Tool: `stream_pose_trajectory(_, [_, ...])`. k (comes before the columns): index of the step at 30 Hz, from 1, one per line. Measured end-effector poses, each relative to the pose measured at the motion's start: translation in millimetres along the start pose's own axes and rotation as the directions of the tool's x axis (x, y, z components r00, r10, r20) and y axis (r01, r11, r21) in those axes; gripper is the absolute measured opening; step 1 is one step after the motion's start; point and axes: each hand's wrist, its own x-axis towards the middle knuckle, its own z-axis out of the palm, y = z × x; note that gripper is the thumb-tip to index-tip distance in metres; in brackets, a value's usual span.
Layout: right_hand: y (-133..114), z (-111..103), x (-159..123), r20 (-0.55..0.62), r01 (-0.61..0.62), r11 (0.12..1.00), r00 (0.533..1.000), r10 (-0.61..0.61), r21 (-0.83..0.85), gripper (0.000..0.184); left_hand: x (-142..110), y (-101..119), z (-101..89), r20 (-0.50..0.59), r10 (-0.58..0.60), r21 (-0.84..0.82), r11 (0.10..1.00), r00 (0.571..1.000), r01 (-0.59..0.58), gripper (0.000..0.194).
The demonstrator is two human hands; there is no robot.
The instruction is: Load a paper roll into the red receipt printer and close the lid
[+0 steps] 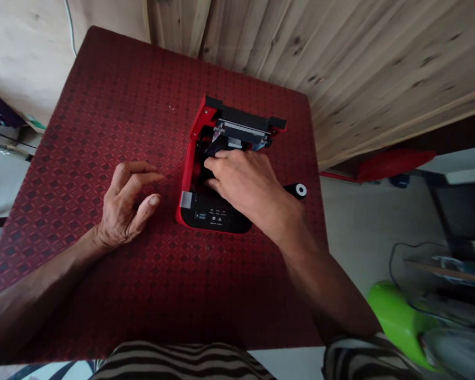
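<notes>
Device rim hems in the right hand; left hand is apart.

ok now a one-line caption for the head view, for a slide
Right hand inside an open red-and-black device, left hand beside it over a red patterned table.

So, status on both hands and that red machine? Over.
Right hand inside machine, grip hidden. Left hand open, empty, off to the left. Lid up. In the way: right hand hides much of the inside.
</notes>
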Motion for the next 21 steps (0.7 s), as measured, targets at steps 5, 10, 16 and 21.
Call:
stream_pose_trajectory(5, [4,-2,2,0.039,0.02,1.0,0.999,-0.019,-0.007,0.012,-2,-1,0.9,0.06,-0.03,0.002,1.0,0.998,0.03,0.036])
stream_pose_trajectory(10, [11,-5,-3,0.028,0.08,0.996,0.996,-0.081,0.029,0.009,-1,0,2.5,0.064,0.018,-0.016,1.0,0.998,-0.017,0.034])
stream_pose_trajectory(16, [14,-8,-17,-0.083,0.043,0.991,0.996,-0.033,0.126,0.017,0,1,2.9,0.082,-0.011,-0.061,0.998,0.997,0.016,0.034])
stream_pose_trajectory(21, [19,-12,-36,-0.251,0.087,0.908,0.968,0.02,0.409,0.017,-1,1,2.6,0.09,-0.007,-0.051,0.999,0.996,0.012,0.033])
